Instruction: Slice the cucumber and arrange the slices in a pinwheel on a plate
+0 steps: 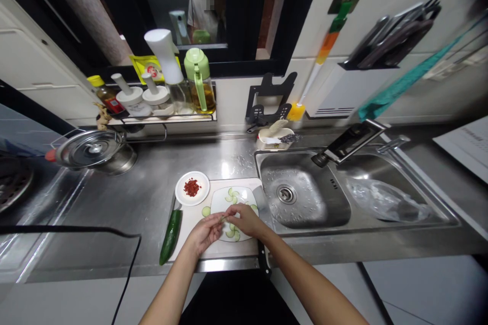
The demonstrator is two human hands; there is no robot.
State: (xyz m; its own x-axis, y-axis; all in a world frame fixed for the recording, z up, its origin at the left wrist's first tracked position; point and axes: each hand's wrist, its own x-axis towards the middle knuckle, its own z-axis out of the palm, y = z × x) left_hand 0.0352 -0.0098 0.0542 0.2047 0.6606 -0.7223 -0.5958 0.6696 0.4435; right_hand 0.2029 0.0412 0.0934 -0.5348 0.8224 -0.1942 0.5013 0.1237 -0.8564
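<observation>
Both my hands meet over a white plate [244,196] of pale green cucumber slices [231,195] that rests on a white cutting board [194,221]. My left hand [204,233] and my right hand [244,218] pinch together at one small piece between their fingertips; I cannot make out what it is. A whole green cucumber [171,236] lies along the board's left edge. One loose slice [206,210] sits on the board beside the plate. A small white dish [192,188] of chopped red chili stands at the board's far left corner.
A steel sink [305,198] lies right of the board, with a plastic bag [385,200] in its second basin. A pot with lid [91,150] stands far left. Bottles crowd a back shelf [160,91]. A black cable [125,264] hangs over the counter front.
</observation>
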